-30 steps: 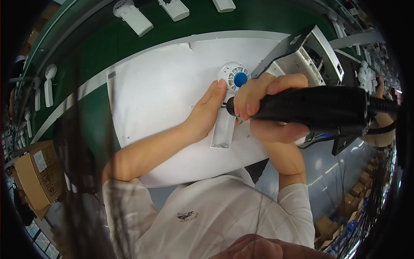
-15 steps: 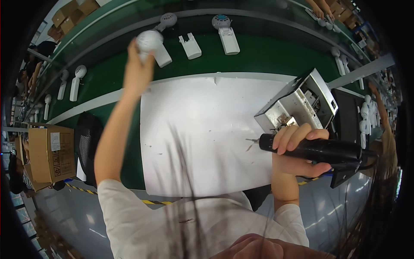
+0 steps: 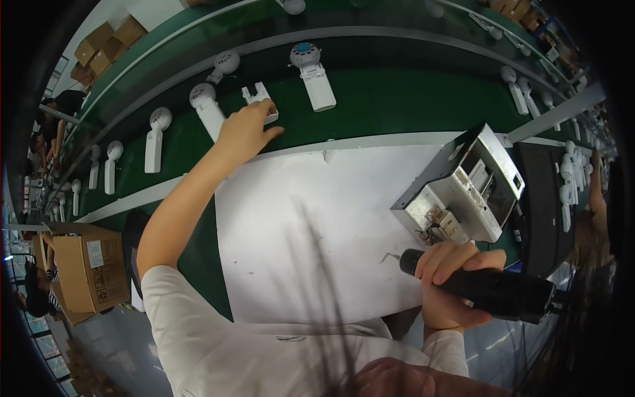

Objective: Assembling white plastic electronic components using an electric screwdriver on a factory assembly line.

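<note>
My left hand point(image 3: 245, 132) reaches over the green belt. Its fingers lie over the lower end of a white handle housing point(image 3: 256, 94) with two prongs at its top, and the thumb sticks out apart from them. Just left of that hand lies a white handheld fan point(image 3: 202, 96) with a round vented head. My right hand point(image 3: 456, 271) is wrapped round a black electric screwdriver point(image 3: 496, 291), whose thin bit points left above the white work sheet point(image 3: 317, 231).
Behind the sheet, an opened fan point(image 3: 314, 79) with a blue centre and a grey fan head point(image 3: 226, 63) lie on the green belt point(image 3: 383, 99). A metal box device point(image 3: 463, 192) stands at the right. More fans point(image 3: 155, 142) line the left. A cardboard carton point(image 3: 92, 271) stands at the lower left.
My left hand has left a white fan's round head and moved right to the housing. The view has shifted, so the belt sits lower. My right hand still holds the screwdriver.
</note>
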Demonstrator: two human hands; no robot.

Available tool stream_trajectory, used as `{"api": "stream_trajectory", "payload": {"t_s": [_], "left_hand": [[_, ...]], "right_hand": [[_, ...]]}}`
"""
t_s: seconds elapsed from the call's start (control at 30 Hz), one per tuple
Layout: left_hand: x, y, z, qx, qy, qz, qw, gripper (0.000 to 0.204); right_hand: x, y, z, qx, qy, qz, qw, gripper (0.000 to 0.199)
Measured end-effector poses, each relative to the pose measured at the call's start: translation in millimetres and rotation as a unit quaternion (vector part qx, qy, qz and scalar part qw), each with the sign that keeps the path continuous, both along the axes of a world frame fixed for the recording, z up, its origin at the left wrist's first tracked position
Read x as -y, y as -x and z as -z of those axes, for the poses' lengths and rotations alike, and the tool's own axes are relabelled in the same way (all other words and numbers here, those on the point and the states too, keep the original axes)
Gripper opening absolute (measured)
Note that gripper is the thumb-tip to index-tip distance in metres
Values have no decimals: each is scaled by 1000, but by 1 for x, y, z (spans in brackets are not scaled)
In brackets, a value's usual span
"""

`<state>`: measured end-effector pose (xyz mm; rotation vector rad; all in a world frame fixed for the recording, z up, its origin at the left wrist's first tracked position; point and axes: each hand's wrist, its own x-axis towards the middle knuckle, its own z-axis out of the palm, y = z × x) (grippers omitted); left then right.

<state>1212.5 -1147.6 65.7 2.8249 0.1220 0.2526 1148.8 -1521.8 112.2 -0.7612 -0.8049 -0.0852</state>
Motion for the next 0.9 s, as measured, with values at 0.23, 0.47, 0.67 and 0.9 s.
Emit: {"api": "stream_trajectory", "payload": {"t_s": [0.23, 0.47, 0.67, 0.9], "left_hand": [[-83, -97, 1, 190, -39, -11, 981, 17], [-139, -181, 35, 266, -53, 6, 962, 32], [-165, -133, 42, 0, -196, -336, 921, 67], [-226, -116, 61, 20, -63, -243, 968, 69]], "right_hand": [[3, -9, -1, 27, 12, -2, 1000, 70], [13, -12, 9, 2, 11, -3, 1000, 66], [17, -16, 9, -3, 3, -19, 1000, 69], [15, -3, 1, -95, 27, -32, 995, 65]]}}
